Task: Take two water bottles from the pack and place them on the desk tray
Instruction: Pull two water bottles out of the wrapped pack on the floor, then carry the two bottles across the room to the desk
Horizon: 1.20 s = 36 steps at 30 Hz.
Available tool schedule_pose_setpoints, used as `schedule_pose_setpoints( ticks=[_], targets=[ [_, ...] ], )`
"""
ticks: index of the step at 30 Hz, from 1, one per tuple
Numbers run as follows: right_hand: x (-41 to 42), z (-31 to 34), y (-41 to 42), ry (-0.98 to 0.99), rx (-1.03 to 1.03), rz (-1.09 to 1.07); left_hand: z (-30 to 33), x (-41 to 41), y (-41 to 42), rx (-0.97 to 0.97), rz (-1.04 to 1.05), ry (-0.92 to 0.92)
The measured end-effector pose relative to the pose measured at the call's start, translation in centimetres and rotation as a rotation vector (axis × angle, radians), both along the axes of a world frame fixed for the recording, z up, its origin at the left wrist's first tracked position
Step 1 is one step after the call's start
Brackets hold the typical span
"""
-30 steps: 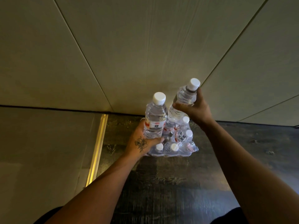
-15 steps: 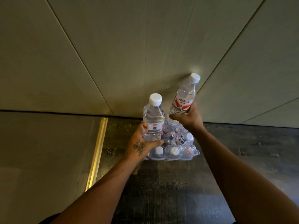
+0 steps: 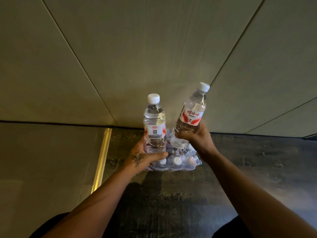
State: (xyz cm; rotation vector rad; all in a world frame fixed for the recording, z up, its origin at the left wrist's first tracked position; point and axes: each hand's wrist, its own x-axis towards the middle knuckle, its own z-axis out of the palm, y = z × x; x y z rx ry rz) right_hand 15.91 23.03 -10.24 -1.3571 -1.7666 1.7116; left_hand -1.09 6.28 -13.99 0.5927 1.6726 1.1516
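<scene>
A shrink-wrapped pack of water bottles (image 3: 181,162) lies on the dark floor against the wall. My left hand (image 3: 145,158) grips the lower part of one clear bottle (image 3: 154,124) with a white cap and red-and-white label, held upright above the pack's left side. My right hand (image 3: 195,136) holds a second bottle (image 3: 192,114) by its lower half, tilted to the right and lifted clear of the pack. No desk tray is in view.
A pale panelled wall (image 3: 154,57) rises right behind the pack. A gold metal strip (image 3: 102,158) divides the dark wood-look floor (image 3: 240,177) from a lighter surface at the left. My dark-clothed knees show at the bottom edge.
Both bottles have risen out of the pack. My right hand slid from the bottle's shoulder down to its lower half and lifted it higher, tilting it right.
</scene>
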Motion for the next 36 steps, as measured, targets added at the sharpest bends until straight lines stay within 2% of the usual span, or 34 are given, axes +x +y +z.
schedule_pose_setpoints(
  ticks=[10,19,26,30,36],
  targets=[
    [3.0,4.8,-6.4,0.232,-0.191,-0.064,6.6,-0.3,-4.4,0.018,-0.027,-0.115],
    [3.1,6.5,-10.1,0.213,-0.193,-0.079,8.0,3.3,-6.6,-0.039,0.147,-0.205],
    [3.5,8.0,-10.9,0.206,-0.194,-0.069,9.8,4.0,-6.8,0.007,0.209,-0.242],
    [4.5,13.3,-11.9,0.204,-0.25,-0.1,15.9,4.3,-7.8,0.01,0.197,-0.296],
    [5.9,28.0,-13.6,0.234,-0.294,-0.108,31.6,4.7,-9.2,-0.009,0.148,-0.368]
  ],
)
